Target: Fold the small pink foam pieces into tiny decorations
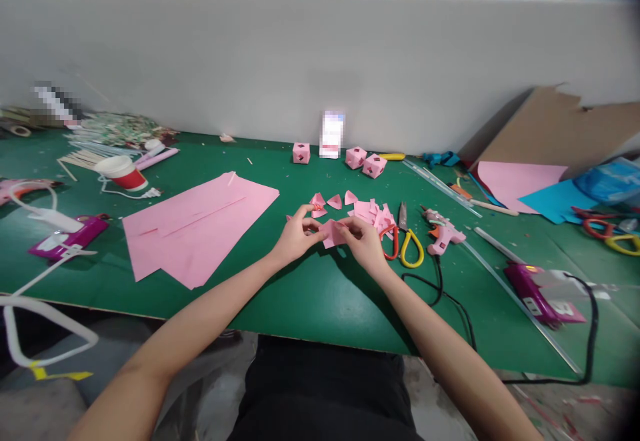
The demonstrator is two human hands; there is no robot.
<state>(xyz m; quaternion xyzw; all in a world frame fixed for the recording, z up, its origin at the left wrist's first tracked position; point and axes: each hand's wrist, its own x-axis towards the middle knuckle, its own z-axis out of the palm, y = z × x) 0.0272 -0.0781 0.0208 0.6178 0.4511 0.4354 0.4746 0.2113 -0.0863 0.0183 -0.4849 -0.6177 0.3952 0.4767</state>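
Observation:
Between my two hands is a small piece of pink paper (334,235), held just above the green table. My left hand (299,233) pinches its left side between thumb and fingers. On the other side my right hand (364,239) grips the paper's right edge. Just beyond the fingers lie several small folded pink paper pieces (335,201). A heap of pink paper scraps (373,214) sits behind my right hand. Scissors (411,247) with red and yellow handles lie to its right, their blades pointing away.
Pink paper sheets (210,227) spread on the left. Three pink paper cubes (301,153) stand at the back near a phone (332,135). A pink glue gun (443,233) with a black cord lies right of the scissors. Purple power strips (545,294) and a paper cup (121,171) stand farther out.

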